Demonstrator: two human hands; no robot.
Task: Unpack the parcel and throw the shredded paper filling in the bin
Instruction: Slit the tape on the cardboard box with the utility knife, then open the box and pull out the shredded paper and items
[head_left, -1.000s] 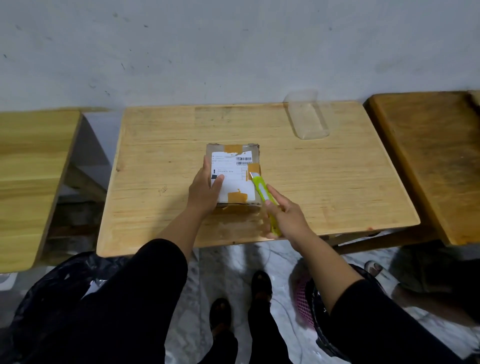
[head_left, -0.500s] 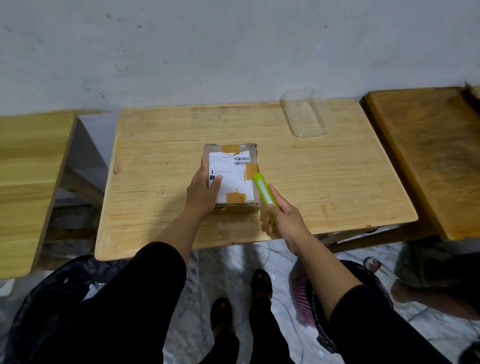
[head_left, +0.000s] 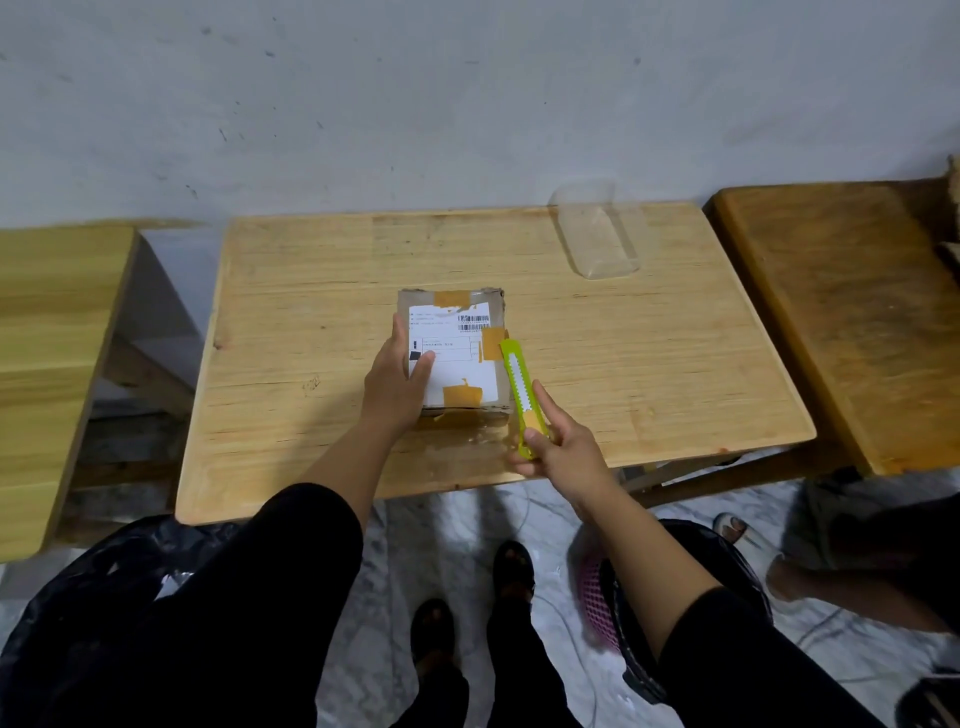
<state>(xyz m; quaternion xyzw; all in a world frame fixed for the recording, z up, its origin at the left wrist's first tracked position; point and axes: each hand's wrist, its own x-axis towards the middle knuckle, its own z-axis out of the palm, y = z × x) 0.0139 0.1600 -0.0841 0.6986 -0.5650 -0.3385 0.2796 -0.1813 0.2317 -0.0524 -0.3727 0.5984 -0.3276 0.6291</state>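
Two hands on a sealed parcel, ready to cut.

My left hand (head_left: 397, 384) presses flat and open on the parcel (head_left: 452, 353), which sits mid-table (head_left: 649, 364) and is still taped. My right hand (head_left: 563, 447) is closed round the green utility knife (head_left: 521, 387), lying along the parcel's right edge. I'd judge a shallow cut along the brown tape (head_left: 493, 344) best, with my left fingers kept clear of the knife.
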